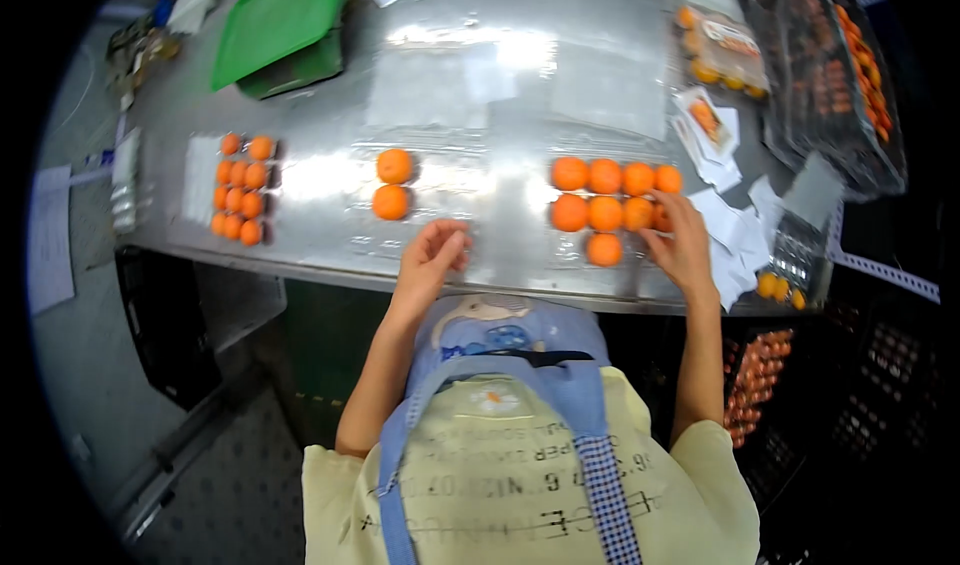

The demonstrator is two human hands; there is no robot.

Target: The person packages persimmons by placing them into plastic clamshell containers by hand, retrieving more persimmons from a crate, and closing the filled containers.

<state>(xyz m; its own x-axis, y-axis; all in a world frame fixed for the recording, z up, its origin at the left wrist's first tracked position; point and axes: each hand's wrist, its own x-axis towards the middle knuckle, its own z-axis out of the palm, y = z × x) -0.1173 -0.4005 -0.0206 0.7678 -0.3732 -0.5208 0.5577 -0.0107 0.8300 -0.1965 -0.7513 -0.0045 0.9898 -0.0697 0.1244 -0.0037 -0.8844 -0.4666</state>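
Note:
On the right of the metal table, my right hand point(684, 247) has its fingers around an orange point(662, 219) at the end of a row. That orange sits among several others point(604, 212) in a clear plastic tray, partly covered by my fingers. Near the table's front edge is my left hand point(437, 256), its fingers curled in with nothing visible in them. Just beyond it, two oranges point(392, 185) stand one behind the other in another clear tray. Further left, a filled tray of smaller orange fruits point(238, 189) lies apart from both hands.
A green crate with a lid point(280, 25) stands at the back left. Packed clear boxes point(722, 45) and a dark plastic-lined crate of fruit point(820, 75) occupy the back right. Paper labels point(722, 235) lie beside my right hand. Black crates point(165, 325) stand below the table.

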